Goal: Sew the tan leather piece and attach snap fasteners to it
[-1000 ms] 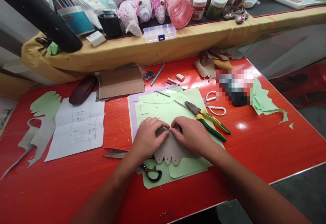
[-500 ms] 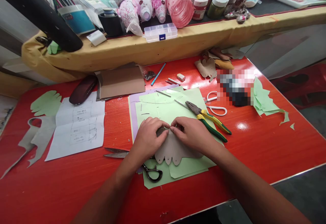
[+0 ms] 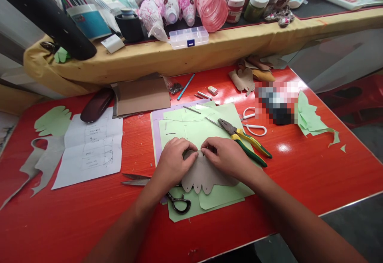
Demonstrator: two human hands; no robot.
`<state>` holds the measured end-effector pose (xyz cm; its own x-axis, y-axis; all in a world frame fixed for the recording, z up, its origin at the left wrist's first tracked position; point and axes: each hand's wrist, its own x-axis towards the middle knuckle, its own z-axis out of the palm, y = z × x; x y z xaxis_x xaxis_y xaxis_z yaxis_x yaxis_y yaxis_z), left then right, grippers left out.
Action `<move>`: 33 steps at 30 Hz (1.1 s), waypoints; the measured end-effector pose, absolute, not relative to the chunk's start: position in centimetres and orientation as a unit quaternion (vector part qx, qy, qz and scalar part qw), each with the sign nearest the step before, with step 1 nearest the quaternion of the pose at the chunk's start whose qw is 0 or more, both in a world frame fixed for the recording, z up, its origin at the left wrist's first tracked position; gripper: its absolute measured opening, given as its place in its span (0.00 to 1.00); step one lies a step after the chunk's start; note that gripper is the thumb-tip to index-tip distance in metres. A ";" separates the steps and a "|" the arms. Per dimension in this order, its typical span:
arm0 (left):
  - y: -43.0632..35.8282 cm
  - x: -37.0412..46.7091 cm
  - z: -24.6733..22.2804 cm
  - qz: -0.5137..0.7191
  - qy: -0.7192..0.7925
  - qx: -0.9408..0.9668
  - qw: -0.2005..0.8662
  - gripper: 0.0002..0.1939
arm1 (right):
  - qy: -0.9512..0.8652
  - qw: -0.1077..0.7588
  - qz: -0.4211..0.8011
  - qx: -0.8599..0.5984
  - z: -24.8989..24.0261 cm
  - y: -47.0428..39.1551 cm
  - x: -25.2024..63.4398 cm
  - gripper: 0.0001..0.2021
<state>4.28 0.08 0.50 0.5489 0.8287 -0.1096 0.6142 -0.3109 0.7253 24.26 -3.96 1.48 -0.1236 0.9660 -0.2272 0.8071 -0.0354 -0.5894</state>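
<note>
The left hand (image 3: 175,160) and right hand (image 3: 224,155) pinch the far edge of the flat, grey, scalloped leather-like piece (image 3: 198,172); it lies wearer-side of both grips, equally near, long axis crosswise, over pale-green paper sheets (image 3: 223,203).

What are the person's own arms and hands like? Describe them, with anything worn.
The left hand and right hand show no gloves, rings or watch. The left forearm and right forearm are bare; no sleeves are in view.
</note>
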 end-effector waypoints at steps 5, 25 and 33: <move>0.0 4.3 0.5 0.147 0.454 0.797 0.370 0.04 | -0.682 0.128 0.307 -0.651 1.5 -4.0 24.2 0.06; -0.2 4.9 0.6 0.144 0.474 0.790 0.363 0.05 | -0.682 0.136 0.308 -0.649 1.4 -4.1 24.2 0.06; -0.2 5.0 0.5 0.142 0.479 0.787 0.362 0.05 | -0.679 0.140 0.303 -0.654 1.4 -4.2 24.1 0.08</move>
